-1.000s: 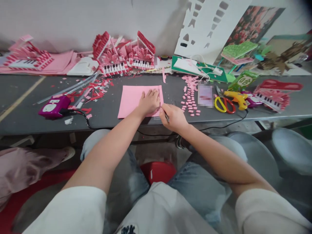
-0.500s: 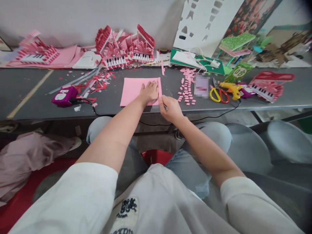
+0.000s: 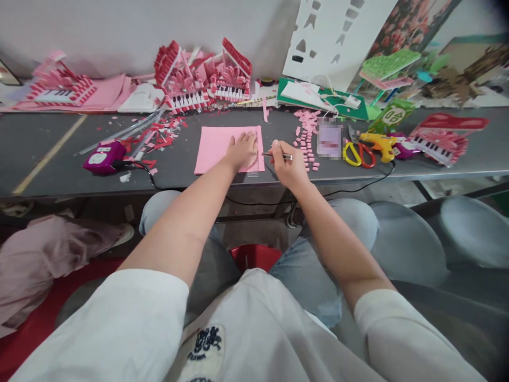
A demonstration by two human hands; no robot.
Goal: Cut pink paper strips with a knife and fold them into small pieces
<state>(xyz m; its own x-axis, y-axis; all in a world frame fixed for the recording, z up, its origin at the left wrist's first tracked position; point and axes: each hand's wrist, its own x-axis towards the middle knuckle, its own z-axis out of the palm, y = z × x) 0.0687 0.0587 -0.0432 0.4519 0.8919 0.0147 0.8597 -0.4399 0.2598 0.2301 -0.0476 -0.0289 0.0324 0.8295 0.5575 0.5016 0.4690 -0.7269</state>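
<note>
A pink sheet (image 3: 213,146) lies on the grey table with a clear ruler (image 3: 253,173) along its right side. My left hand (image 3: 243,151) rests flat on both, fingers spread and pressing down. Just right of the sheet, my right hand (image 3: 288,165) grips a slim metal craft knife (image 3: 287,157), its tip pointing left toward the sheet's edge. The fingers partly hide the knife. Beside that hand lie several small pink rolled pieces (image 3: 306,146) and, above them, loose pink strips (image 3: 306,119).
Scissors (image 3: 363,157) and a yellow glue gun (image 3: 376,143) lie at right, near a pink paper piano (image 3: 443,140). On the left are a purple power socket (image 3: 104,157) and red and pink scraps (image 3: 161,135). More paper pianos (image 3: 189,98) stand behind. A black cable (image 3: 258,203) hangs below the table's front edge.
My right hand, with the craft knife, has moved right and slightly up, off the near end of the sheet's right edge. My left hand stays pressed on the sheet and ruler.
</note>
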